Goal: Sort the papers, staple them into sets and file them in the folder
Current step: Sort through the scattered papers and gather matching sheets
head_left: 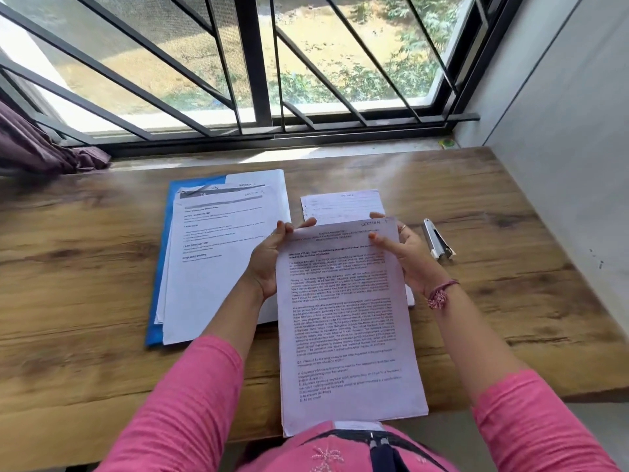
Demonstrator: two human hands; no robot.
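Holding item one: a printed paper set (347, 321), marked "SECTION 1" by hand at its top, raised at centre frame. Your left hand (269, 257) grips its upper left edge, thumb curled over the front. Your right hand (405, 253) grips the upper right edge, one finger lying across the text. Item two: blue folder (160, 267), centre left on the wooden table (85, 267), with loose printed sheets (218, 253) stacked on it. Item three: another sheet (343, 204), lying just above your hands. Item four: silver stapler (437, 242), right of your right hand, apart from it.
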